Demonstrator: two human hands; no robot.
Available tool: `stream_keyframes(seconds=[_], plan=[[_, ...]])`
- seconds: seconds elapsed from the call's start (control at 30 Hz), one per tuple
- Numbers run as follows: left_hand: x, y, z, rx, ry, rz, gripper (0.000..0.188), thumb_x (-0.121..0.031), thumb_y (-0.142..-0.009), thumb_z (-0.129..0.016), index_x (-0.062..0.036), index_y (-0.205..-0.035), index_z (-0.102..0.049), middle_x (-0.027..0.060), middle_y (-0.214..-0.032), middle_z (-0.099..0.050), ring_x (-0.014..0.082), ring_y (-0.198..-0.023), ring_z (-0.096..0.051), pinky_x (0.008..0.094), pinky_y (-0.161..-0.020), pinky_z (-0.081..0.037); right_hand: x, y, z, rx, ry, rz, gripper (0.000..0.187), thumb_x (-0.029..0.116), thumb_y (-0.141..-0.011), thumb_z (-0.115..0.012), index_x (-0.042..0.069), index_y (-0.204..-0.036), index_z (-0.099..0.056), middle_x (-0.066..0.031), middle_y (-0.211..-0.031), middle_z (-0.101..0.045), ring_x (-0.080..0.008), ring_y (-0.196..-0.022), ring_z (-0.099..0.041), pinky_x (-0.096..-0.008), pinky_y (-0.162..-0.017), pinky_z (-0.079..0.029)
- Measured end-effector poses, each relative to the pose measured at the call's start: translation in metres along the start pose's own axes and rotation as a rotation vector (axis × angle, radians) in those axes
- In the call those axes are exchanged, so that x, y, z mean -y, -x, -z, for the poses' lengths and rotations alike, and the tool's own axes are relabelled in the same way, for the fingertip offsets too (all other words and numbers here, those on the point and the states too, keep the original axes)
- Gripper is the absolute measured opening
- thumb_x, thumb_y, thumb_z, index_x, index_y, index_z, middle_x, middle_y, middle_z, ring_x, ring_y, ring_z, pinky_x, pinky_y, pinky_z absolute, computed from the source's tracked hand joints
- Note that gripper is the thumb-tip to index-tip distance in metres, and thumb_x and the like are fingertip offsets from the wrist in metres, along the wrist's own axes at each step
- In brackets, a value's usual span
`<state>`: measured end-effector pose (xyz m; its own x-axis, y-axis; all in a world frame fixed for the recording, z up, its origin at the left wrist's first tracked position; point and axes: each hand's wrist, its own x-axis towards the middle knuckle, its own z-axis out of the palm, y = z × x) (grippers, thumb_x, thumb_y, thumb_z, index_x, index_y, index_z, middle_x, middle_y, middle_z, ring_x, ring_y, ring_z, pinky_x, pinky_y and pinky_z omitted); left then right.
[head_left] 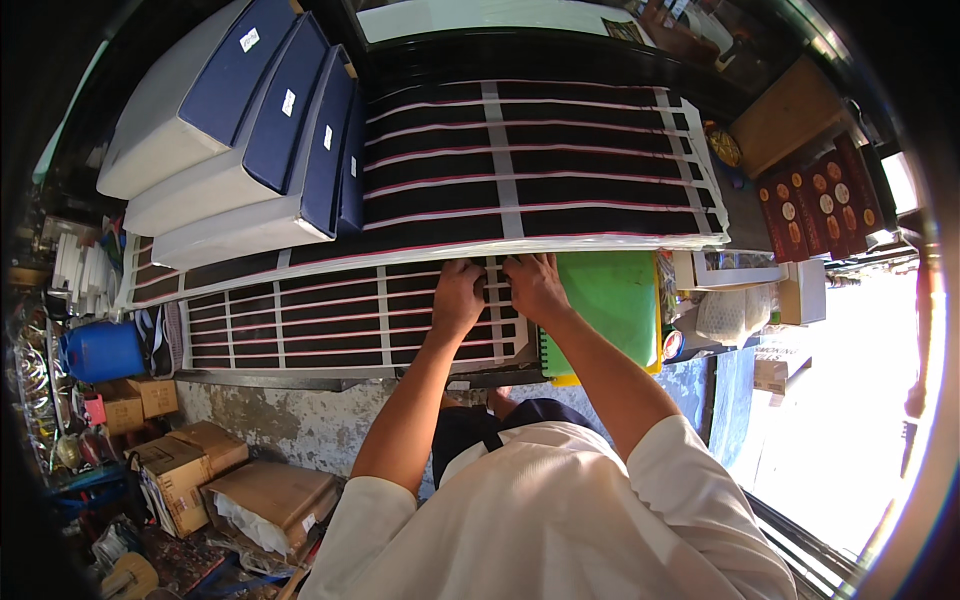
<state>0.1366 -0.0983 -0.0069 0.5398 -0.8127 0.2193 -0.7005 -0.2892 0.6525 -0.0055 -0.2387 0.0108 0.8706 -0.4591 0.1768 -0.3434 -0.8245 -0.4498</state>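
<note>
Near side first: dark bench edge (300,384), lower striped panel (335,322) lying just behind it. Panel is directly under both hands, most of its length running off to their left, short end stub to the right.

Looks: long, flat, black rows split by thin pale lines with a reddish tinge, wider white strips crossing them. Far edge runs under the upper panel's overhang.

Left hand (460,295) and right hand (537,287) sit at the panel's far side, one each side of a white cross strip, close but apart. Fingers bent on both; can't tell if either is grasping anything, tips are hidden or too small.

Green spiral notebook (603,312) just right of the right hand, partly behind that forearm.

Farther: upper striped panel (435,185), same pattern, bigger rows, raised above the lower one. Blue-and-white box files (255,120) lean stacked on its left part.
</note>
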Motion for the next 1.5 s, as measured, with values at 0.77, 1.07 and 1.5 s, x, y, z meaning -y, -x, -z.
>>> stream_keyframes(seconds=[0.77,1.07,1.5], plan=[[-0.014,-0.054,0.01,0.409,-0.418,-0.349,0.036,-0.012,-0.076,-0.087,0.0049,-0.106,-0.078,0.0273,-0.107,-0.079,0.044,-0.105,-0.079,0.0506,-0.096,-0.066,0.002,-0.001,0.001,0.043,0.011,-0.043,0.046,0.0,-0.076,-0.082,0.007,-0.122,-0.079,-0.0168,-0.146,-0.067,-0.0426,-0.151,-0.051,-0.0607,-0.131,-0.035],[-0.005,-0.049,0.008,0.366,-0.327,-0.325,0.037,-0.011,-0.076,-0.086,0.004,-0.11,-0.078,0.0278,-0.11,-0.079,0.0444,-0.108,-0.079,0.0507,-0.096,-0.066,0.0,-0.003,-0.003,0.037,0.016,-0.048,0.032,0.002,-0.077,-0.081,0.005,-0.109,-0.081,-0.0172,-0.142,-0.068,-0.0427,-0.15,-0.052,-0.0616,-0.132,-0.034],[-0.001,-0.046,0.019,0.417,-0.304,-0.236,0.024,-0.008,-0.079,-0.082,0.0024,-0.1,-0.077,0.0244,-0.105,-0.077,0.0433,-0.102,-0.078,0.0526,-0.091,-0.065,-0.001,-0.004,0.0,-0.031,0.031,0.017,0.026,0.002,-0.085,-0.076,0.006,-0.11,-0.082,-0.0182,-0.13,-0.072,-0.0432,-0.139,-0.059,-0.0601,-0.123,-0.04]])
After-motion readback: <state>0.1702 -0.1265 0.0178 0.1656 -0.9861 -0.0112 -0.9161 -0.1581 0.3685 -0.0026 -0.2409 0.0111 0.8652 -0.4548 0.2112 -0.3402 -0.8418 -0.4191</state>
